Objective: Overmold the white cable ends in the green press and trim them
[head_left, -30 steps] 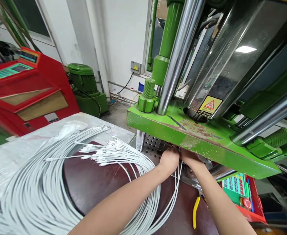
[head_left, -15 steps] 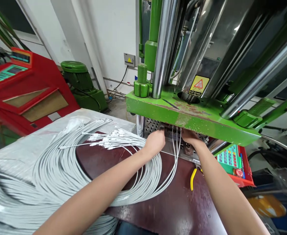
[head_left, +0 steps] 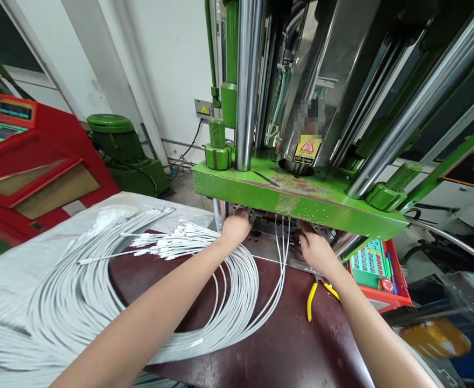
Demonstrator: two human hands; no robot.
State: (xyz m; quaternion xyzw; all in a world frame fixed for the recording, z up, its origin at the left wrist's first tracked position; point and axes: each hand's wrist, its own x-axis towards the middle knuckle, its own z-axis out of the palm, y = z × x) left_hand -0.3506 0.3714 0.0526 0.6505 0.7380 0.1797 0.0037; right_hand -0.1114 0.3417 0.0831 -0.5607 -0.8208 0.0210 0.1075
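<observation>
In the head view, reaching with both hands to the metal bed (head_left: 271, 247) beneath the front edge of a green press plate (head_left: 301, 205). Bringing the left hand (head_left: 237, 227) close beside a shiny column (head_left: 220, 213), curling its fingers inward; hiding the tips too much to tell whether gripping anything. Reaching with the right hand (head_left: 314, 247) to the right side of a dark fixture (head_left: 272, 223), bending the fingers toward it; again not showing whether pinching or only touching. Having a few white cables (head_left: 284, 250) running between the two hands, up to the fixture under the plate's edge, and curving down and left across the dark tabletop (head_left: 285, 339) toward a large cable coil (head_left: 245, 291). Lying on the left, spreading white connector ends (head_left: 168, 242) over the tabletop and a plastic-covered surface (head_left: 2, 269). Resting near the right forearm, yellow-handled pliers (head_left: 312, 302) with handles spreading apart. Standing beyond that forearm, a red-framed control panel (head_left: 370, 261). Bearing a yellow warning label (head_left: 307, 150) above the plate, a shiny metal guard (head_left: 336, 70).
</observation>
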